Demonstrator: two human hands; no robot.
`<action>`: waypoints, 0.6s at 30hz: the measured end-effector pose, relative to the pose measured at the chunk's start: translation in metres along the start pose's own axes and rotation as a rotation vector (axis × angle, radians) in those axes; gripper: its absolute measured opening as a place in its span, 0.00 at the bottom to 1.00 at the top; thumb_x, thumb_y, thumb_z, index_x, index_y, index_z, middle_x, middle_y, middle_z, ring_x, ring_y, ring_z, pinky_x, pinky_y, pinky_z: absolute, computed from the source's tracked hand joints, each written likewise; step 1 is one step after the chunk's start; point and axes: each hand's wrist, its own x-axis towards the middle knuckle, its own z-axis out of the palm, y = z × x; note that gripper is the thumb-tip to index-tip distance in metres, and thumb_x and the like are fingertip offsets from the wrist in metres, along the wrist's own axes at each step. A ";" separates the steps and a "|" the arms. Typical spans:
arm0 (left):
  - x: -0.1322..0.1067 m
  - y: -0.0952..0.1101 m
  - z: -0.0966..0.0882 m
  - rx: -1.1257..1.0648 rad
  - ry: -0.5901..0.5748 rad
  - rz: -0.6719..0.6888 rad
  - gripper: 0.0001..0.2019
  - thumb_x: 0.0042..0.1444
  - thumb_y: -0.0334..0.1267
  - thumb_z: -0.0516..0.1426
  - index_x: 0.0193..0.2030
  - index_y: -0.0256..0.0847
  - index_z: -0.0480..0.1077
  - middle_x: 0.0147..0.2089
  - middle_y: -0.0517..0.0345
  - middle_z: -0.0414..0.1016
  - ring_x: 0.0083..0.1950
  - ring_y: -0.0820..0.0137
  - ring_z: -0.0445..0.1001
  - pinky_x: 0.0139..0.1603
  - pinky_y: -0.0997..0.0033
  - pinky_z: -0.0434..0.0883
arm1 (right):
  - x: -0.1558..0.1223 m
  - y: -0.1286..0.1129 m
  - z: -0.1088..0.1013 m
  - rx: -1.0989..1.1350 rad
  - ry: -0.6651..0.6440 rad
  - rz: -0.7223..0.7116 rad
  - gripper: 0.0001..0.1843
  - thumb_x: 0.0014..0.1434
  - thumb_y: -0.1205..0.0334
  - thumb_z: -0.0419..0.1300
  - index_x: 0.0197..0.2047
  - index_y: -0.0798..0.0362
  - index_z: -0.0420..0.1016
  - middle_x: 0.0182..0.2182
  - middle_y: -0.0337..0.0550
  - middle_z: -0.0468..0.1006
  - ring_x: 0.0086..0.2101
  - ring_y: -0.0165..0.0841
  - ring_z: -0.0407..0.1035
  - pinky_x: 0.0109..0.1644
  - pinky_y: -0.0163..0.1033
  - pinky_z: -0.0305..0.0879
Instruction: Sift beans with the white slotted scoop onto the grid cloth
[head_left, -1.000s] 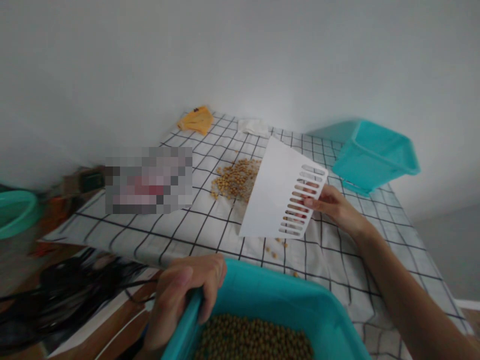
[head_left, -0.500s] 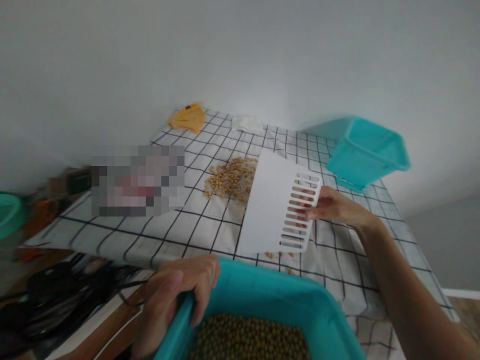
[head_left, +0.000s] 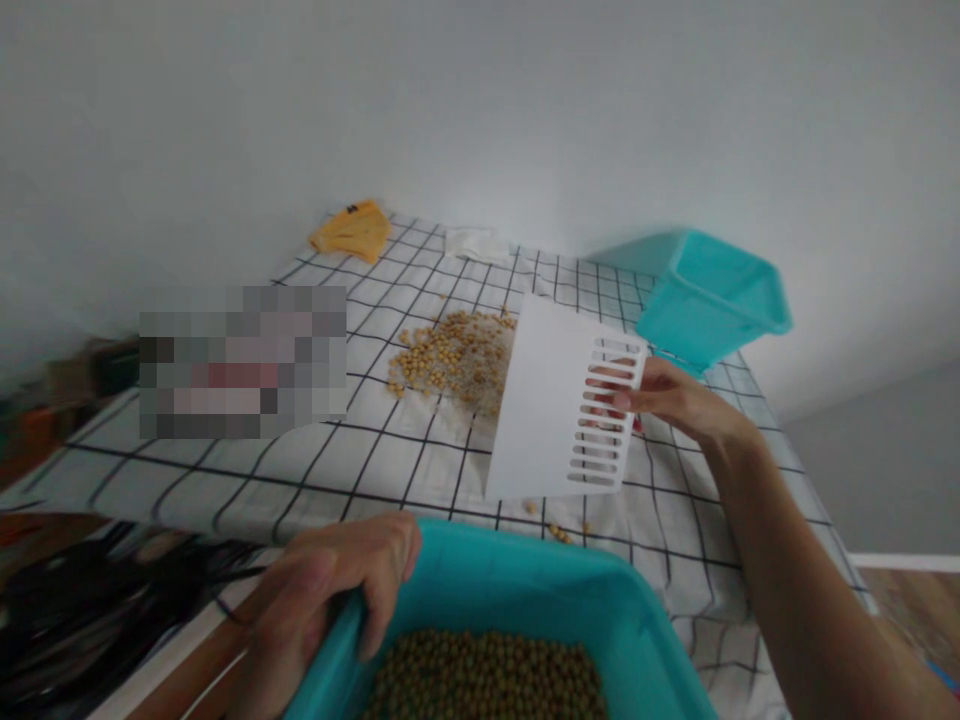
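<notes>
**Visibility and Obstructions, Near to Far**

The left hand (head_left: pixel 360 560) is curled over the rim of a teal rectangular plastic bin (head_left: pixel 517 575); its inner fingertips are partly hidden. The lower frame edge crops the bin and the round brownish-green beans (head_left: pixel 487 670) below these fingers. A dark mass (head_left: pixel 97 600) to their left is too blurred to identify.

Stray yellow beans (head_left: pixel 559 533) lie below the right fingers. The right hand (head_left: pixel 637 390) pinches the slotted edge of a flat white scraper (head_left: pixel 540 400); fingers behind it show only through the slots. Left of them, the scraper blocks part of a yellow-bean and pale-grain pile (head_left: pixel 439 355). Further left, pixelation masks one item (head_left: pixel 244 365). A second teal bin (head_left: pixel 697 310) stands beyond the right fingers.
</notes>
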 end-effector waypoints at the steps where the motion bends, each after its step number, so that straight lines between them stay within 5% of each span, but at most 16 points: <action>1: -0.001 0.000 0.000 -0.004 0.006 0.003 0.33 0.72 0.52 0.42 0.16 0.41 0.63 0.13 0.60 0.61 0.19 0.69 0.59 0.26 0.66 0.62 | 0.000 0.000 -0.001 0.014 0.017 -0.008 0.15 0.53 0.59 0.74 0.44 0.53 0.83 0.32 0.41 0.82 0.25 0.28 0.70 0.22 0.30 0.62; 6: -0.002 -0.002 -0.001 -0.025 0.011 -0.015 0.33 0.72 0.51 0.43 0.16 0.41 0.63 0.14 0.60 0.61 0.20 0.70 0.59 0.26 0.65 0.61 | -0.002 0.000 -0.005 0.064 0.034 0.007 0.28 0.50 0.58 0.76 0.54 0.49 0.77 0.36 0.41 0.82 0.26 0.30 0.70 0.22 0.32 0.59; 13: -0.004 -0.006 -0.005 -0.026 -0.018 -0.007 0.32 0.72 0.50 0.42 0.17 0.40 0.63 0.14 0.60 0.61 0.19 0.70 0.59 0.25 0.64 0.60 | -0.005 -0.007 -0.009 0.013 0.230 -0.023 0.13 0.55 0.51 0.72 0.33 0.52 0.79 0.23 0.35 0.73 0.21 0.27 0.63 0.22 0.32 0.55; 18: -0.009 -0.014 -0.006 -0.040 0.022 -0.034 0.32 0.70 0.52 0.43 0.16 0.42 0.63 0.14 0.60 0.61 0.19 0.69 0.57 0.25 0.61 0.59 | -0.003 -0.008 -0.013 -0.022 0.210 -0.007 0.11 0.53 0.55 0.73 0.33 0.54 0.80 0.22 0.35 0.75 0.19 0.25 0.62 0.20 0.31 0.52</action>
